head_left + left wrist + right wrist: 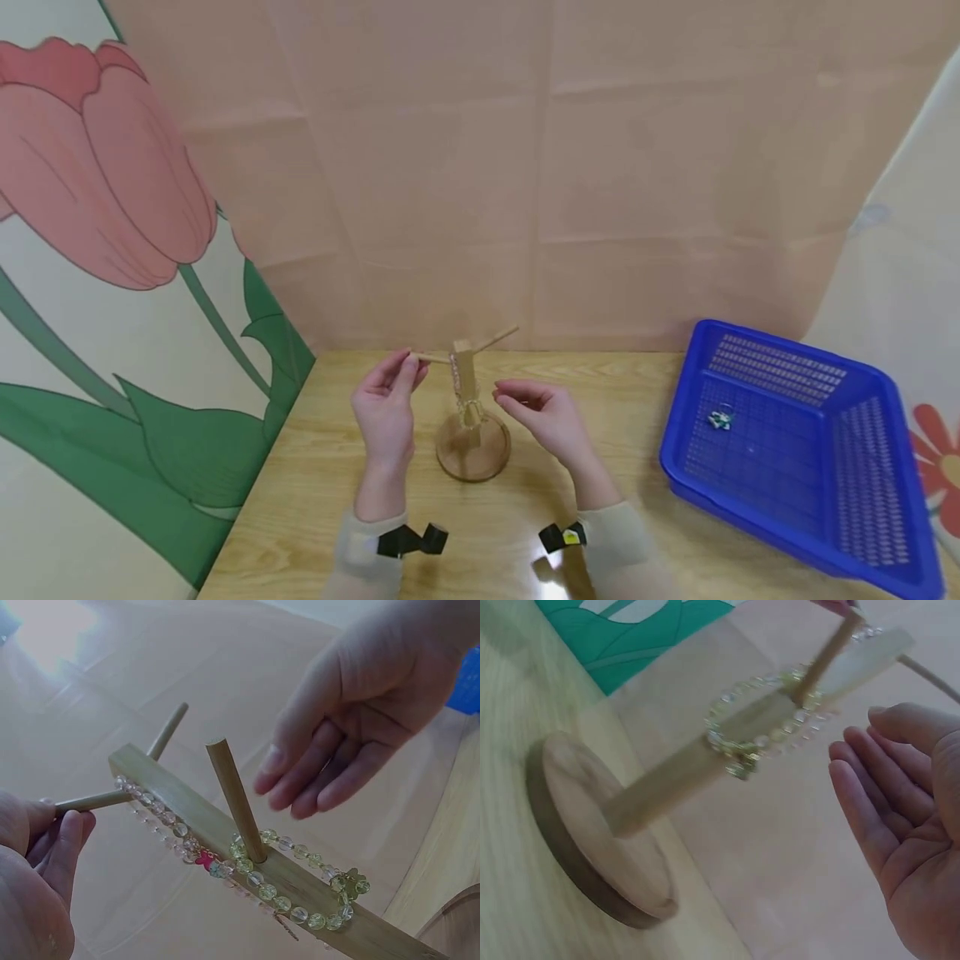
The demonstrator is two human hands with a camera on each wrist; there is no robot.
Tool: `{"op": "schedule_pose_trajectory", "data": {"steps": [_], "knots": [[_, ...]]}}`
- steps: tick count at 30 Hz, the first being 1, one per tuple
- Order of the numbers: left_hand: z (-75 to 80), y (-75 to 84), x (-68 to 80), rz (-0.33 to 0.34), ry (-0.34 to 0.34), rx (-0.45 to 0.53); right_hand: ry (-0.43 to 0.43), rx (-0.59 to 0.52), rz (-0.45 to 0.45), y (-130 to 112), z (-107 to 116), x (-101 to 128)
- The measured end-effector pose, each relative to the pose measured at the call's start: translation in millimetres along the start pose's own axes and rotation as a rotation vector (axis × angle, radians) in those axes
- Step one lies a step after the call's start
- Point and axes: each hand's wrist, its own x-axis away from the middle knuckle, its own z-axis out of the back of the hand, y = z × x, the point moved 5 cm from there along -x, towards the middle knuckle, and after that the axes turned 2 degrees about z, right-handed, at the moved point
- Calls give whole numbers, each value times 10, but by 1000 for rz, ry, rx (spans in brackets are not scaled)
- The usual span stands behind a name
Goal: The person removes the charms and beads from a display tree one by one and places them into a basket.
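A wooden stand [472,446] with a round base, an upright post and thin pegs stands mid-table. My left hand [411,368] pinches the tip of the left peg [97,800]. A clear bead bracelet [161,817] with a red bead hangs along the post by that peg. A pale green bead bracelet [279,900] loops round the front peg [234,799]. My right hand [519,398] hovers open just right of the post, fingers relaxed, touching nothing. In the right wrist view its palm [911,825] faces the green bracelet [739,742].
A blue plastic basket [862,492] sits at the right of the wooden table [315,500], with one small beaded item [721,418] inside. A tulip-print panel [112,333] stands on the left and a pink backdrop behind.
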Motion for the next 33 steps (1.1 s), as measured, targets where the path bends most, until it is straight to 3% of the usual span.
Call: {"op": "schedule_pose_trajectory", "data": {"steps": [9, 18, 33], "knots": [[-2, -13, -8, -2, -3, 3, 47, 4, 72, -6, -217, 11], [6, -17, 1, 1, 4, -17, 58, 141, 179, -60, -344, 31], [-7, -11, 3, 12, 9, -11, 121, 322, 197, -141, -415, 76]]}}
